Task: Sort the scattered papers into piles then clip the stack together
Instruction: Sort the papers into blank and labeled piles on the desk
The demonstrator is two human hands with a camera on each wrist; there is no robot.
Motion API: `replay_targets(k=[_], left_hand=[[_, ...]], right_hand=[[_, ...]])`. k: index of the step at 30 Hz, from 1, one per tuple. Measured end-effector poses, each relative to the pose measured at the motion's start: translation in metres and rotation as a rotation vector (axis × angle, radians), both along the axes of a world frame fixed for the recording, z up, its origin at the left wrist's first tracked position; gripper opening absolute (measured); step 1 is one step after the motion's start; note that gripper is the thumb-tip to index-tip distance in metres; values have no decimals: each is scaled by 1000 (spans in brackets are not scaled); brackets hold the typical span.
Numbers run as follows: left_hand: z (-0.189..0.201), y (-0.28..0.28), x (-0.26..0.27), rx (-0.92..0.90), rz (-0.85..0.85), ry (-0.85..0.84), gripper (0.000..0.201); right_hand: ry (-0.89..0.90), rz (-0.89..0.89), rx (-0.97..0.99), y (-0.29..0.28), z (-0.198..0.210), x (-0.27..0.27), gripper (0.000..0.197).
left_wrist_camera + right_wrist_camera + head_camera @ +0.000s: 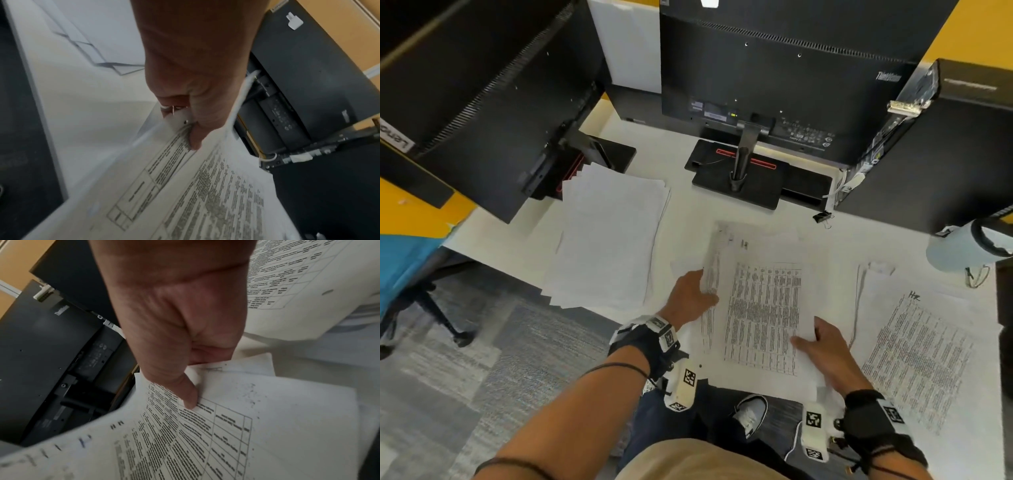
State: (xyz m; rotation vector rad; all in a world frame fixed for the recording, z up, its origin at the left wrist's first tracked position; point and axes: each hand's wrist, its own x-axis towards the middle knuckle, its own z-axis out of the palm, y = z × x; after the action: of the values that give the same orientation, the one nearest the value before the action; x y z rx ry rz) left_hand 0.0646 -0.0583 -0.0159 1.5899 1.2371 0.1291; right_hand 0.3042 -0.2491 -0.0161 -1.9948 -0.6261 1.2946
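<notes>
A stack of printed table sheets is held above the white desk, in the middle of the head view. My left hand grips its left edge, thumb on top. My right hand pinches the stack's near right corner, thumb pressed on the print. A fanned pile of pale sheets lies at the left. Another pile of printed text sheets lies at the right. A black binder clip sits on the desk beyond the held stack.
Two black monitors stand at the back, one on a stand in the middle. A black computer tower is at the right, with a pale bottle beside it. The desk's near edge runs below the left pile; carpet lies beyond it.
</notes>
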Motion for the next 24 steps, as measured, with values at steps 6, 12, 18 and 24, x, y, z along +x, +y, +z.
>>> replay_targets(k=[6,12,18,24], left_hand=[[29,4,1,-302,-187,-254,34],[38,-3,34,-357,-295,-195,31],[-7,18,39,307,-418,357,83],[-26,36,13,459,-337,598,119]], right_hand=[[245,-272,147,-10,5,14,61],[455,-291,120,-13,-2,17,47],[69,-432,6,-44,-10,42,37],[36,-503,55,-67,7,60,19]])
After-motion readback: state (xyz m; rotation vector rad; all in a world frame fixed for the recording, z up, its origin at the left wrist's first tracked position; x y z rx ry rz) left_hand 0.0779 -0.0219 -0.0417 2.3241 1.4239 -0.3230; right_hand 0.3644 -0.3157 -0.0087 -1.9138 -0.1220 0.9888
